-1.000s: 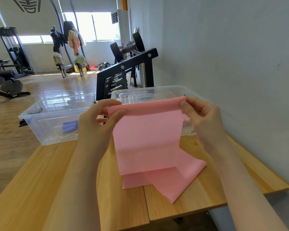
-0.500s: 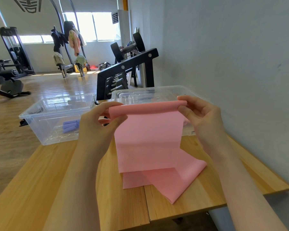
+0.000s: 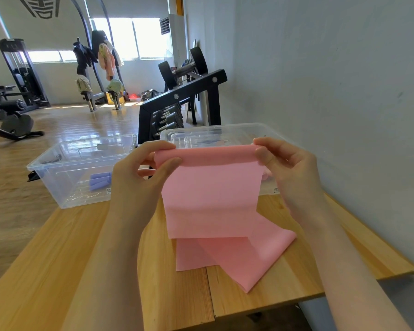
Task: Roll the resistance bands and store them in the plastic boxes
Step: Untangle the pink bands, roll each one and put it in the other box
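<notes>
A pink resistance band point(image 3: 213, 197) hangs in front of me, its top edge curled into a thin roll. My left hand point(image 3: 139, 182) pinches the roll's left end and my right hand point(image 3: 289, 173) pinches its right end. The band's loose tail lies folded on the wooden table point(image 3: 58, 271). Behind the band stand two clear plastic boxes. The left box point(image 3: 58, 187) holds rolled purple bands point(image 3: 99, 181). The right box point(image 3: 225, 132) is partly hidden by the pink band and my right hand.
A grey wall runs close along the table's right side. A black dumbbell rack point(image 3: 177, 108) stands just behind the boxes. Gym machines point(image 3: 14, 91) stand across the wooden floor to the left. The table's front edge is near my forearms.
The rolled top edge of the pink band has grown slightly thicker as my fingers turn it. The hanging part has shortened a little. Both hands stay in about the same place.
</notes>
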